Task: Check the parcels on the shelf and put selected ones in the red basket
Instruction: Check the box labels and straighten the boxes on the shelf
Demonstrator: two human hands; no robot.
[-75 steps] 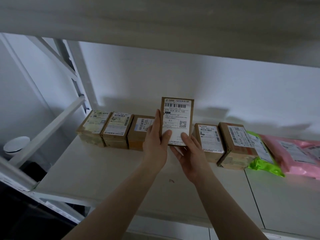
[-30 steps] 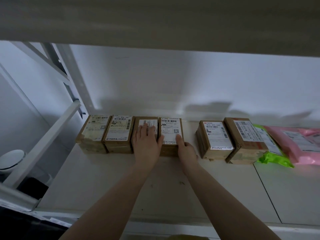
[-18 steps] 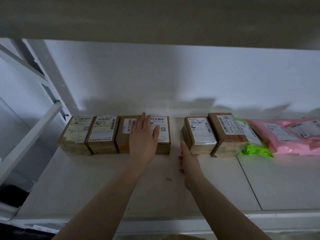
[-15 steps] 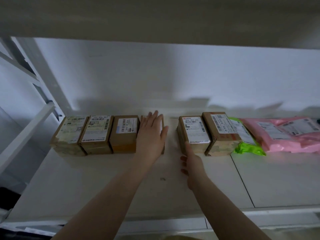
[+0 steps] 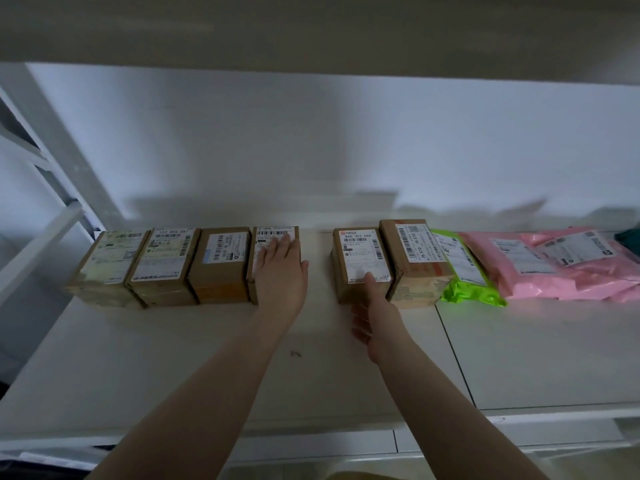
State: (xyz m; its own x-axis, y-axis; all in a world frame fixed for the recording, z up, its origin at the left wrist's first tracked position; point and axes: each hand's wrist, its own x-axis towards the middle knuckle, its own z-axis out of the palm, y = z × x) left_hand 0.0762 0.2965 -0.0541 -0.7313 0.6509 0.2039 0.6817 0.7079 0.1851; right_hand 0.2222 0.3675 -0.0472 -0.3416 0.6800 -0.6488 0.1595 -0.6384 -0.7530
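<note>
left hand (image 5: pixel 281 271): lying flat, fingers straight, palm down on top of the fourth box (image 5: pixel 275 249); gripping nothing
right hand (image 5: pixel 375 311): reaching at the fifth box (image 5: pixel 360 263), thumb resting on the near edge of its label, other fingers lying against the front face lower down; how far they are curling, cannot tell
boxes: three more brown boxes (image 5: pixel 162 265) sitting touching in a row left of the fourth; gap showing between fourth and fifth; sixth box (image 5: pixel 414 261) sitting just right of the fifth, touching it
bags: green mailer (image 5: pixel 465 271) leaning against the sixth box; pink mailers (image 5: pixel 561 265) lying further right
shelf (image 5: pixel 173 368): white, carrying all parcels along the back wall
red basket: not showing in view
</note>
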